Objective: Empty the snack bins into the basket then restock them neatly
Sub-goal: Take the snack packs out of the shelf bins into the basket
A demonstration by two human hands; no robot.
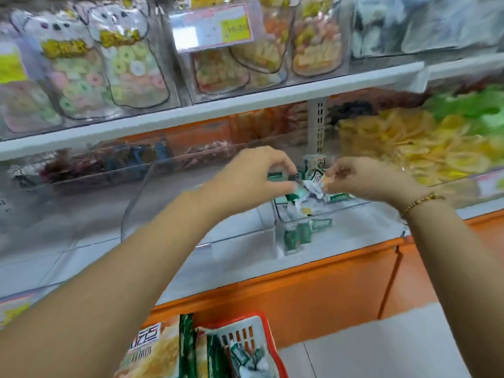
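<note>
Head view: This is a shop with snack shelves. A white shelf board [218, 105] runs across the top, and clear bins of bright ring candy [122, 66] sit on it. A pink and yellow price tag [215, 25] hangs up there too. The picture is a bit blurry.

Under the board is a pale grey shelf [354, 230] with an orange front [313, 287]. A small clear bin [281, 233] stands on it, right in the middle. Little green and white packs [297, 233] lie inside this bin. A big clear bin [191, 227] stands just beside it on the left. More bins with dark snacks [114, 162] sit at the back. A pile of yellow snacks [409, 143] is on the right, with green ones [469, 110] above it.

Both hands reach over the small bin. The left hand [256, 173] has its fingers curled and pinches a small green pack [283, 176]. The right hand [365, 178] has its fingers curled too and pinches a white and green pack [317, 178]. The two hands are close together. A gold bracelet [422, 201] is on the right wrist.

The basket [245, 332] is down low, near the person. It has a red rim and white sides. A big yellow bag [152, 353] and some small green packs [245, 356] are in it. The floor [381, 345] beside it has pale tiles.
</note>
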